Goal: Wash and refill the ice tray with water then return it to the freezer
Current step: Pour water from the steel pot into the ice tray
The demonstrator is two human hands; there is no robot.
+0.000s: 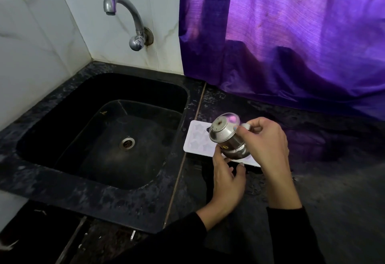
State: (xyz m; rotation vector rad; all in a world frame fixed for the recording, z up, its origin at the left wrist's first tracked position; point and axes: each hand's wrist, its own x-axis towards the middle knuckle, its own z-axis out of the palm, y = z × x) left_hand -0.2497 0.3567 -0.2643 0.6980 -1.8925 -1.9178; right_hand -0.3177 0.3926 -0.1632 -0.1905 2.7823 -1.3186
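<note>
A white ice tray (195, 136) with star-shaped cells lies flat on the dark counter just right of the sink. A small steel kettle (226, 136) is tilted over the tray, its spout pointing left and down. My right hand (268, 145) grips the kettle's handle from the right. My left hand (226, 178) is below the kettle, fingers spread, fingertips touching its rounded base. The right part of the tray is hidden by the kettle and hands. I cannot tell whether water is flowing.
A black sink (62, 105) with a metal drain (127, 143) fills the left side. A steel tap (125, 17) juts from the white tiled wall above it. A purple curtain (291, 34) hangs over the back of the black counter (333, 180).
</note>
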